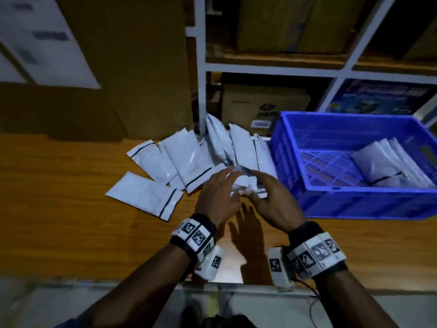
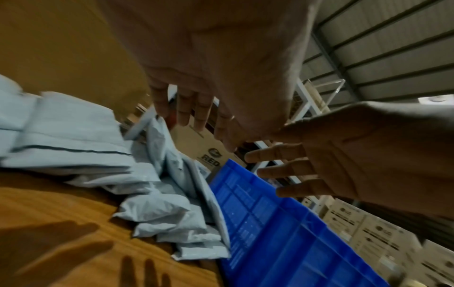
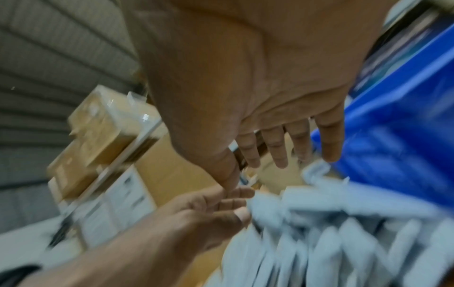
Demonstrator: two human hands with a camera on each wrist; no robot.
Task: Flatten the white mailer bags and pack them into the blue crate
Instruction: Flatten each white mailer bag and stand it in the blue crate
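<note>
Both hands hover over the near end of the heap of white mailer bags (image 1: 212,157), which sprawls across the middle of the worktop (image 1: 59,221) toward its back edge and leans against the shelf post. The left hand (image 1: 218,197) has its fingers (image 2: 183,108) spread and nearly straight, holding nothing that I can see; the right hand (image 1: 275,200) is likewise splayed, its fingers (image 3: 275,147) just above the pile. Whether any fingertip touches plastic, I cannot tell.

The bags look thin, light and slick: soft film, some puffed with air, some creased. I would judge them apt to slide over one another, so pressing flat with an open palm and then pinching along the sealed dark-striped edge seems the safest hold.

The blue crate (image 1: 354,204) sits at the right end of the worktop, touching the heap, with a few bags (image 1: 387,162) already lying in its far right corner. The worktop is smooth wood grain. Behind stand a white shelving rack (image 1: 272,67) loaded with cardboard boxes (image 1: 264,102); the light is dim.
</note>
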